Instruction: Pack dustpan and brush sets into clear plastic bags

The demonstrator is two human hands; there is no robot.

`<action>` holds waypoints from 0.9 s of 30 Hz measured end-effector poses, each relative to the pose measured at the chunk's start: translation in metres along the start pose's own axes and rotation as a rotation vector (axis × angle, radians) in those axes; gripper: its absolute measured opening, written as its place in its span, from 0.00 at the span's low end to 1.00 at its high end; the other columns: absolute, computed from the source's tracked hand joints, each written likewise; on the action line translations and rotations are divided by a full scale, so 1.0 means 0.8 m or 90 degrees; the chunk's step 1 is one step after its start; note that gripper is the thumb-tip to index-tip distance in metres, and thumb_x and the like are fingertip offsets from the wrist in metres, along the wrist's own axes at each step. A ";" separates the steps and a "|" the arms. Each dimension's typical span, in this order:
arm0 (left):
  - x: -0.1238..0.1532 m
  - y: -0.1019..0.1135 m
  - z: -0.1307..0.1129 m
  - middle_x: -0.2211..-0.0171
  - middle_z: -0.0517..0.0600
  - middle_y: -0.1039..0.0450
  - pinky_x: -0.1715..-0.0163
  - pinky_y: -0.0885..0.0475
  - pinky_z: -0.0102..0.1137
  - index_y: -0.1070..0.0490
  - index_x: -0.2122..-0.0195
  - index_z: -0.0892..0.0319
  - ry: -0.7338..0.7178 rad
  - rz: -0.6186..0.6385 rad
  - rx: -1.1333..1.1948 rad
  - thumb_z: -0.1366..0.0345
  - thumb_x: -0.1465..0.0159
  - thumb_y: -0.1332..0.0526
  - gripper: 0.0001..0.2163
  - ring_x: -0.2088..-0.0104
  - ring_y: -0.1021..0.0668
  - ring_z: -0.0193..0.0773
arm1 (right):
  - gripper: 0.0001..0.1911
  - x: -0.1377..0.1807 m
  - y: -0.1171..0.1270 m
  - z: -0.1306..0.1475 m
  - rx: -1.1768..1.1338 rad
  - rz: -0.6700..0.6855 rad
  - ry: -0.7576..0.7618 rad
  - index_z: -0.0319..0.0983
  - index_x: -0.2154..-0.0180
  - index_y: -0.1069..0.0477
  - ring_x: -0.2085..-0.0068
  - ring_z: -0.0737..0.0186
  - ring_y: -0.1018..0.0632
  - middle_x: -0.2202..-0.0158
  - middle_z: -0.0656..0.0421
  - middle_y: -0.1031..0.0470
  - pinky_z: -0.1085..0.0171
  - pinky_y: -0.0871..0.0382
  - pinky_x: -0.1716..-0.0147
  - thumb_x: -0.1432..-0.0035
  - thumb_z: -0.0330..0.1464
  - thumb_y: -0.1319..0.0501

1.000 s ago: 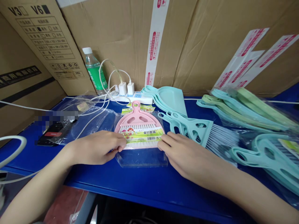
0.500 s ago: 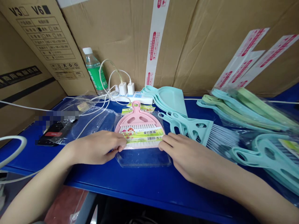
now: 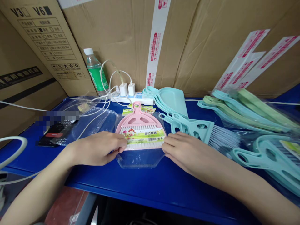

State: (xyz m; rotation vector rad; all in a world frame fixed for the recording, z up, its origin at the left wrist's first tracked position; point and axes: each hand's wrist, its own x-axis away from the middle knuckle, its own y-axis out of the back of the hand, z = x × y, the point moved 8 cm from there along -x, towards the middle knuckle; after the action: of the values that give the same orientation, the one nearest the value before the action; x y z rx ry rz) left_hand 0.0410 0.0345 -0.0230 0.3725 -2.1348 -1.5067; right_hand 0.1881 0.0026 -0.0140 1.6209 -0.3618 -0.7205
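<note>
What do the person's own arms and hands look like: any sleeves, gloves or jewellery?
Both the left hand and right hand are ungloved. The left forearm and right forearm show bare, without a watch or bracelet. No ring shows, though some fingers are hidden.

My left grip point(image 3: 99, 148) is a bare hand with smoothly rounded knuckles point(image 3: 113, 139); my right grip point(image 3: 187, 153) is bare as well, broad and smooth across the back. Behind the left one comes a slim wrist point(image 3: 72, 153), then my left forearm point(image 3: 44, 182), uncovered and thickening gradually. Behind the other runs my right forearm point(image 3: 246, 186), equally bare, long and tapering toward the fingers point(image 3: 167, 140).
</note>
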 end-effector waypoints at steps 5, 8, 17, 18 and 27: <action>0.003 0.001 0.001 0.64 0.48 0.27 0.66 0.34 0.30 0.37 0.68 0.57 -0.005 -0.004 -0.007 0.79 0.41 0.48 0.09 0.63 0.25 0.38 | 0.12 -0.002 -0.003 -0.004 -0.020 0.002 -0.009 0.40 0.70 0.31 0.67 0.60 0.25 0.69 0.59 0.24 0.60 0.32 0.63 0.42 0.19 0.45; 0.006 0.001 0.001 0.63 0.48 0.27 0.66 0.34 0.30 0.35 0.66 0.57 -0.018 -0.006 -0.005 0.80 0.43 0.47 0.11 0.63 0.25 0.38 | 0.11 -0.004 -0.002 -0.006 -0.011 -0.009 -0.018 0.40 0.70 0.31 0.65 0.59 0.26 0.70 0.58 0.25 0.60 0.32 0.65 0.41 0.20 0.45; 0.011 0.003 -0.004 0.65 0.46 0.27 0.68 0.35 0.28 0.34 0.63 0.56 -0.010 0.017 0.025 0.83 0.48 0.48 0.16 0.66 0.26 0.36 | 0.11 -0.006 0.003 -0.007 -0.101 -0.003 -0.056 0.40 0.72 0.35 0.65 0.59 0.28 0.72 0.57 0.29 0.61 0.34 0.67 0.41 0.21 0.48; 0.011 0.004 -0.004 0.65 0.47 0.27 0.68 0.35 0.29 0.34 0.63 0.56 -0.007 0.019 0.025 0.82 0.47 0.47 0.15 0.66 0.26 0.37 | 0.12 -0.006 0.003 -0.008 -0.105 -0.002 -0.063 0.40 0.72 0.35 0.66 0.59 0.28 0.72 0.57 0.29 0.61 0.34 0.67 0.40 0.21 0.49; 0.009 0.012 -0.001 0.61 0.49 0.28 0.64 0.32 0.30 0.33 0.68 0.57 -0.014 -0.020 0.007 0.72 0.40 0.40 0.03 0.62 0.25 0.39 | 0.12 -0.008 -0.002 -0.019 -0.123 0.016 -0.109 0.41 0.70 0.37 0.67 0.59 0.28 0.73 0.58 0.30 0.62 0.35 0.68 0.37 0.23 0.51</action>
State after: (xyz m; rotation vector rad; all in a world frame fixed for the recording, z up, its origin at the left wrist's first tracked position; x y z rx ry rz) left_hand 0.0363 0.0340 -0.0119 0.3969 -2.1652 -1.5231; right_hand 0.1927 0.0180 -0.0135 1.3746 -0.4214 -0.8513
